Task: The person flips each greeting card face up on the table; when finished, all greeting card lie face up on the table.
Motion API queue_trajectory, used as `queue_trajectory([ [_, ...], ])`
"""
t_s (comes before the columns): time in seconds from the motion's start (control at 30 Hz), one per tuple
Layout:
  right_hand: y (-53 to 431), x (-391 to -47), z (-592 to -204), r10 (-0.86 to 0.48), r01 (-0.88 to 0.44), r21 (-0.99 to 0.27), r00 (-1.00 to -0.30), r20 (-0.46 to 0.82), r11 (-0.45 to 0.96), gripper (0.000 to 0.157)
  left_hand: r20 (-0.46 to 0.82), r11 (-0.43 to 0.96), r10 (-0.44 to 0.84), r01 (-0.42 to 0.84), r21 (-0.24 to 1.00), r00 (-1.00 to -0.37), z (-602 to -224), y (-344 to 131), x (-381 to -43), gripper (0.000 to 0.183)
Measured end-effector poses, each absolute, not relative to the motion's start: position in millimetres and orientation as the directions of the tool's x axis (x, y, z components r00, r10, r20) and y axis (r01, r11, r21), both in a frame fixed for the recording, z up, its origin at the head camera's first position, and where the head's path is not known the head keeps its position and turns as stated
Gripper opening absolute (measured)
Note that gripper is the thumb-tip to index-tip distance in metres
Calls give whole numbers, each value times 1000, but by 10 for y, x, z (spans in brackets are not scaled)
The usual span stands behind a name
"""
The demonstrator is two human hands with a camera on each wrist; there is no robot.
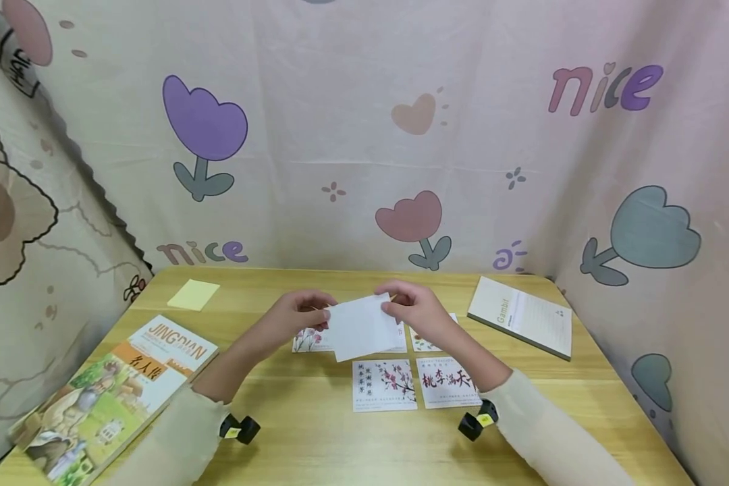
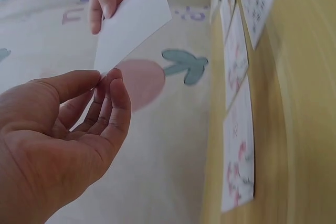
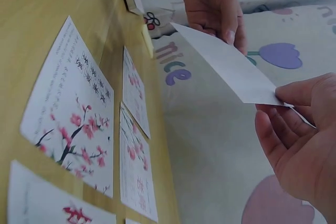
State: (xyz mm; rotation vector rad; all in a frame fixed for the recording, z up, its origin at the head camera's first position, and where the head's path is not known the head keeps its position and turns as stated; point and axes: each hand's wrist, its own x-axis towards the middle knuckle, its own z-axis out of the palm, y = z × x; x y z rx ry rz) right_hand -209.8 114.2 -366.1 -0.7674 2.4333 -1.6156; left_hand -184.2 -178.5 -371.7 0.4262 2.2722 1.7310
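Note:
Between both hands a white card (image 1: pixel 361 331) is held up over the table, its plain side facing the head camera. My left hand (image 1: pixel 294 317) pinches the card's left edge between thumb and fingertips. At the upper right corner, my right hand (image 1: pixel 419 310) pinches it the same way. Beneath lie several printed cards: one with pink blossom branches (image 1: pixel 384 386), one with large red characters (image 1: pixel 446 382), and a flower-printed one (image 1: pixel 308 341) partly covered by the held card. Another flowered card (image 1: pixel 422 343) shows partly behind the right forearm.
A paperback with an illustrated cover (image 1: pixel 121 398) lies at the left of the wooden table (image 1: pixel 304 432). Yellow sticky notes (image 1: pixel 194 295) sit at the back left. A white book marked Gambit (image 1: pixel 522 317) lies at the back right. A patterned curtain (image 1: pixel 316 135) hangs behind.

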Motion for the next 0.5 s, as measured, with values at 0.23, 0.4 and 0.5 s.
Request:
queue_trajectory([
  [0.23,1399,-1969,-3693,-426,-322,-902,-886,180,287,26,-12,248,412,99,964,-911,-3650,-1547,-1796,28],
  [0.4,1483,-1901,-3736,-408,-303,-907,-897,169,293,27,-5,269,419,119,956,-908,-3653,-1457,-1801,24],
  [0.5,1525,-1877,-3756,-402,-290,-914,-901,161,285,27,5,260,426,128,957,-905,-3665,-1416,-1809,23],
])
